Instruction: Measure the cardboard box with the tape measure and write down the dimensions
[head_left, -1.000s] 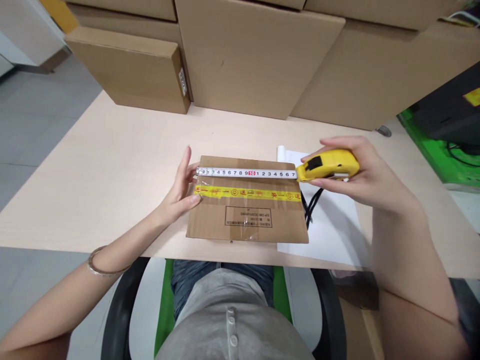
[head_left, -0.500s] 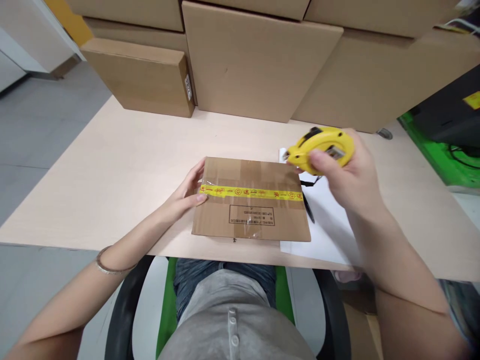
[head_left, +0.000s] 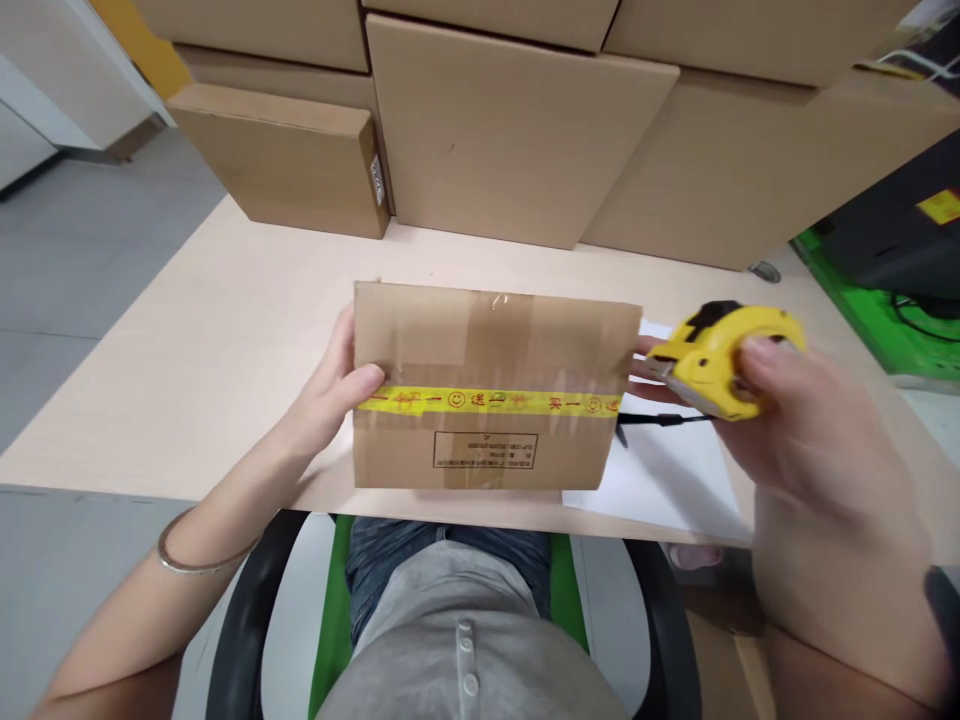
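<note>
A cardboard box [head_left: 480,345] with a yellow printed tape band across it is tilted up toward me over the table's front part. My left hand [head_left: 334,395] grips its left edge, thumb on the front face and the other fingers behind. In my right hand [head_left: 795,420] is a yellow tape measure [head_left: 731,355], thumb pressed on its side. Fingertips of that hand reach to the box's right edge; whether they touch it I cannot tell. A black strap [head_left: 664,420] runs from the box's edge toward the tape measure. Under them lies white paper [head_left: 667,480].
Large cardboard boxes [head_left: 517,130] stand along the back of the table [head_left: 202,350]. A smaller flat box [head_left: 277,160] stands at the back left. To the right is a green surface [head_left: 862,310] with dark equipment on it. The chair's armrest [head_left: 664,620] is below the table edge.
The cardboard box has been raised and tilted toward me, closer to the camera. My right hand has moved right and down with the tape measure, which has turned. My left hand moved slightly left.
</note>
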